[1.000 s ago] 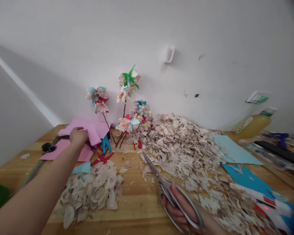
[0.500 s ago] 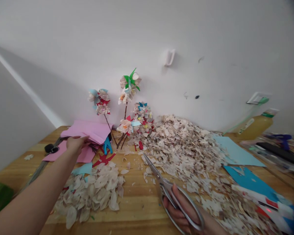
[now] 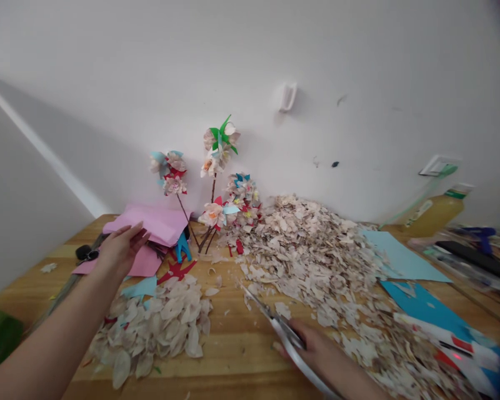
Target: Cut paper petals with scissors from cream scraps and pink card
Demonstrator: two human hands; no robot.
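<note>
My left hand (image 3: 120, 247) is over the pink paper (image 3: 166, 219) at the left back of the table, fingers extended and slightly apart, with nothing visible in them. Whether it touches the sheet I cannot tell. My right hand (image 3: 312, 350) grips a pair of metal scissors (image 3: 270, 319), blades together and pointing away to the upper left. Between my hands lies a small heap of pale petal-like flakes (image 3: 166, 322). Red paper cut-outs (image 3: 177, 270) and a light blue scrap (image 3: 140, 288) lie behind that heap.
Handmade flowers on twigs (image 3: 212, 189) stand against the wall. A large heap of pale flakes (image 3: 316, 244) spreads to their right. Further right are light blue paper (image 3: 404, 255), a darker blue sheet (image 3: 420, 305), a white-and-red glue gun (image 3: 454, 344) and a yellow-liquid bottle (image 3: 435, 214).
My left hand has drawn back slightly from the pink paper and its fingers have opened. The scissors have tilted and lowered as my right hand turned.
</note>
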